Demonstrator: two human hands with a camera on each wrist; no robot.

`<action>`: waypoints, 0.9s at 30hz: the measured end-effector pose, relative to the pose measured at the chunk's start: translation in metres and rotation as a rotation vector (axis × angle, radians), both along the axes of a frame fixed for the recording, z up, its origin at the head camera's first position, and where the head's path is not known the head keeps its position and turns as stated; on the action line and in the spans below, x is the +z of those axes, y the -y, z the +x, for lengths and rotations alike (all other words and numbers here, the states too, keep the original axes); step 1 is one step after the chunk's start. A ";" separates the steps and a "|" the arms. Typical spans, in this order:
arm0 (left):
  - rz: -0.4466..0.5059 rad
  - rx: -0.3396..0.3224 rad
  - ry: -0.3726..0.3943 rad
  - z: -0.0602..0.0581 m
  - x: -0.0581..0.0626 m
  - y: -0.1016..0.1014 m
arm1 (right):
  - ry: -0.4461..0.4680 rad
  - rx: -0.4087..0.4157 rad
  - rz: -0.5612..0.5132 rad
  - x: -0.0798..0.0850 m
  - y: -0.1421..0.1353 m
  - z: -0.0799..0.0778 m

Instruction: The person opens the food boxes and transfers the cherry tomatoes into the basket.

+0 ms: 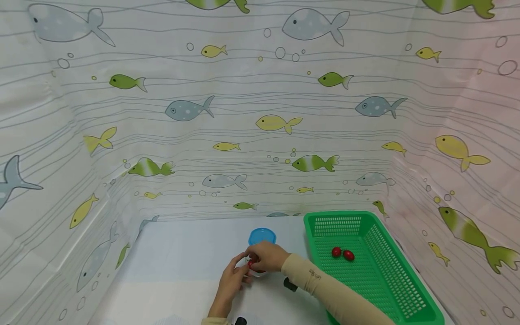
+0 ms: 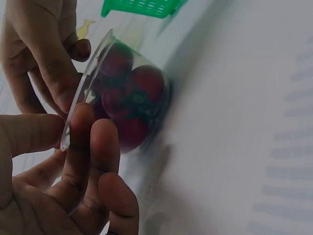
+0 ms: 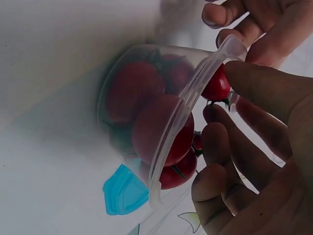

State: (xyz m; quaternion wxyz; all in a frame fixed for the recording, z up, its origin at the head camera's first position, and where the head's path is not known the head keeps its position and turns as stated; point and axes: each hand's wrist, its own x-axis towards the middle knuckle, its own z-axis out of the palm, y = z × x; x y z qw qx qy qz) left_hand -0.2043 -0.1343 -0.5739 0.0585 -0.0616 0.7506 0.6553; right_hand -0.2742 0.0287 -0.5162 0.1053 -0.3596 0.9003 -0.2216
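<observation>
A clear plastic tub (image 2: 155,73) with several small red tomatoes (image 3: 161,129) in it stands on the white table. My left hand (image 1: 230,280) pinches the tub's rim between thumb and index finger; its other fingers lie along the outside wall. At the tub's mouth, my right hand (image 1: 268,256) holds one small tomato (image 3: 216,88) with a green stem between thumb and fingers. In the head view the right hand covers much of the tub. Just behind the hands lies a blue lid (image 1: 262,235).
To the right is a green plastic basket (image 1: 375,271) with two red tomatoes (image 1: 342,254) inside. A fish-patterned sheet (image 1: 260,99) encloses the table at the back and both sides. The right forearm passes over the basket's near left edge.
</observation>
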 end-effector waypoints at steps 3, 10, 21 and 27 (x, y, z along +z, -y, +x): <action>-0.002 0.007 -0.001 0.000 0.000 -0.001 | -0.020 -0.006 0.015 -0.001 0.001 0.001; -0.005 0.009 0.001 -0.001 0.000 -0.002 | -0.063 -0.018 0.041 -0.010 0.001 0.000; -0.016 0.008 -0.014 0.000 -0.003 -0.002 | -0.047 -0.035 0.005 -0.008 -0.004 -0.003; -0.018 0.010 -0.009 0.000 -0.003 -0.001 | -0.065 -0.039 -0.019 0.001 -0.011 -0.003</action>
